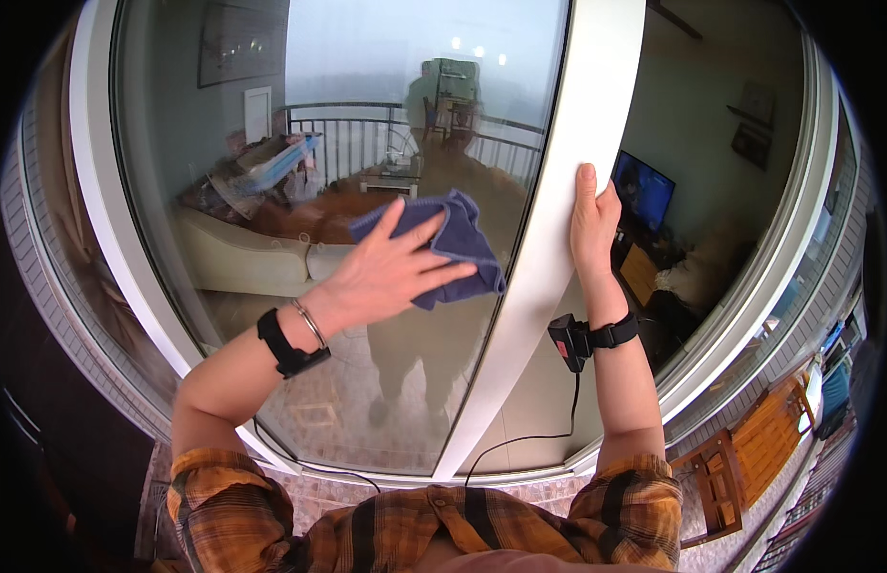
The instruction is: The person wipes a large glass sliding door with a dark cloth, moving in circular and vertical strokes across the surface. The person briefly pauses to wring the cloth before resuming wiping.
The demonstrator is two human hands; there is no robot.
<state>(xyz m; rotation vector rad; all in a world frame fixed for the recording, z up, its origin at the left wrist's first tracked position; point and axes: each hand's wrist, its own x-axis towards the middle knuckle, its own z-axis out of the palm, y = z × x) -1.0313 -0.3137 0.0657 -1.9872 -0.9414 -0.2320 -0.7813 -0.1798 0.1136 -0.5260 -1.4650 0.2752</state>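
My left hand (375, 276) presses a dark blue cloth (465, 236) flat against the glass pane (329, 401) of a sliding door. Its fingers are spread over the cloth, which is creased and has a stitched edge. My right hand (595, 218) grips the white door frame (551, 279) at its right edge, thumb pointing up along the front face; the other fingers are mostly hidden. A metal bangle (309, 322) and a black strap (275, 344) circle my left wrist. On my right wrist, a black strap carries a small black device (572, 342) with a cable.
Right of the frame, the doorway shows a room with a lit television (644, 190). Behind the glass stands a cream sofa (243, 247), mixed with reflections of a railing (350, 143). A wooden chair (708, 487) is at lower right. A thin cable (515, 438) hangs before me.
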